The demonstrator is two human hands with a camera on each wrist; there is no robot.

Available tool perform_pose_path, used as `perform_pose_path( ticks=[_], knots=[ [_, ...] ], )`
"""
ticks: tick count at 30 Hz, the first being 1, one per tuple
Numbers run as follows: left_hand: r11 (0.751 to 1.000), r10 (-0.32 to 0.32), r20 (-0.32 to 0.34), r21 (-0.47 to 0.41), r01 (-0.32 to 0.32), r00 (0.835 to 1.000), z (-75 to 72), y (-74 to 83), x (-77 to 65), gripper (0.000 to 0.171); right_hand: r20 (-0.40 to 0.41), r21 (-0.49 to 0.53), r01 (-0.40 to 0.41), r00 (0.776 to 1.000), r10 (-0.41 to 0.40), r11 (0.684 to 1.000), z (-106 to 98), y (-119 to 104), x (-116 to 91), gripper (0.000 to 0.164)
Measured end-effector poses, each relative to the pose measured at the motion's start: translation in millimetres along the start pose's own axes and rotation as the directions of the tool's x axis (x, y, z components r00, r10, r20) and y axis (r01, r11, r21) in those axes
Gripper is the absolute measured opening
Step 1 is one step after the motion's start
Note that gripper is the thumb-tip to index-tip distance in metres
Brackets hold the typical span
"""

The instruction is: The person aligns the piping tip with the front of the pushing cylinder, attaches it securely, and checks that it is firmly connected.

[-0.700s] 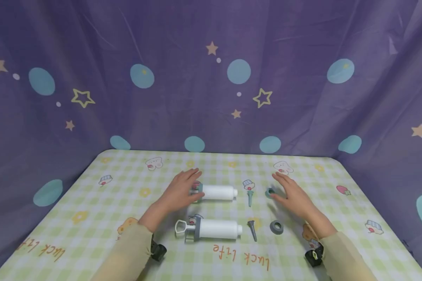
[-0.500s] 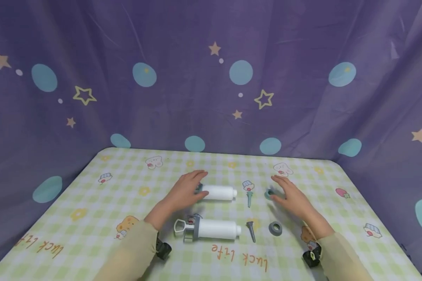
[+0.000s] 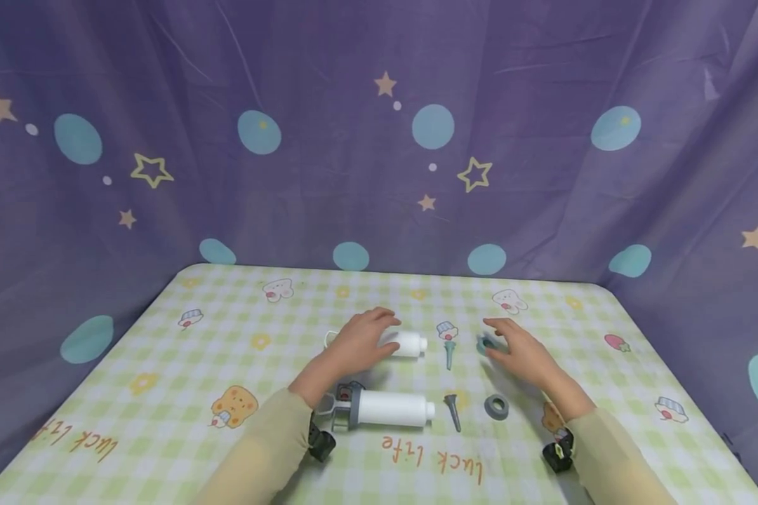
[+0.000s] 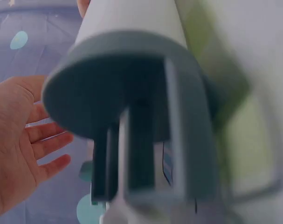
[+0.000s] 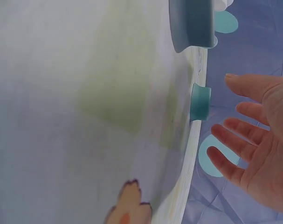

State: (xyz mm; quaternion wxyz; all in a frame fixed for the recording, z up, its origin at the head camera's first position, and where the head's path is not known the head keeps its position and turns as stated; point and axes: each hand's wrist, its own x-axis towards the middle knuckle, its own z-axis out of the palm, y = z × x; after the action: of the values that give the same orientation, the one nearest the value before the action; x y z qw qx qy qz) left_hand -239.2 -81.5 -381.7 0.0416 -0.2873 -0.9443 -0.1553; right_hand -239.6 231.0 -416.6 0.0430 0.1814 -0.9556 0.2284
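In the head view my left hand (image 3: 360,345) hovers over the far white-barrelled syringe (image 3: 410,344), hiding its collar and part of its barrel. The fingers are spread and loosely bent, and whether they touch the barrel cannot be told. Nearer lies a second white syringe (image 3: 391,409) with a grey collar and a loop handle; its collar (image 4: 192,116) looms large in the left wrist view. My right hand (image 3: 526,353) is beside a teal ring (image 3: 485,344). Its relaxed fingers stand apart from that ring (image 5: 201,102) in the right wrist view, with nothing held.
Between the hands lie a teal tapered nozzle (image 3: 450,355) and a grey tapered nozzle (image 3: 453,412). A grey ring (image 3: 496,407) lies nearer the front. The checked tablecloth (image 3: 164,435) reaches back to a purple curtain (image 3: 328,140).
My left hand has moved right along the far syringe, covering its collar and more of its barrel. The right hand has barely moved.
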Motion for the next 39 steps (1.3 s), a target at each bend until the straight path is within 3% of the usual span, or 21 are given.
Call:
perform_pose_path(
  ticks=[12, 23, 39],
  knots=[
    [1.000, 0.025, 0.053, -0.017, -0.025, 0.998, 5.3, 24.6, 15.6, 0.039, 0.013, -0.038, 0.000, 1.000, 0.001, 0.999, 1.8, -1.8, 4.4, 0.056],
    [0.998, 0.056, 0.045, -0.011, -0.056, 0.997, 18.1, 45.9, 30.3, 0.040, 0.035, -0.024, 0.030, 0.999, -0.029, 0.999, 5.9, -1.7, 7.2, 0.052],
    [0.997, 0.075, 0.063, 0.027, -0.077, 0.995, 37.7, 65.8, 53.7, 0.034, 0.081, -0.043, 0.005, 0.997, -0.001, 0.999, 7.8, -2.5, 9.3, 0.052]
  ],
)
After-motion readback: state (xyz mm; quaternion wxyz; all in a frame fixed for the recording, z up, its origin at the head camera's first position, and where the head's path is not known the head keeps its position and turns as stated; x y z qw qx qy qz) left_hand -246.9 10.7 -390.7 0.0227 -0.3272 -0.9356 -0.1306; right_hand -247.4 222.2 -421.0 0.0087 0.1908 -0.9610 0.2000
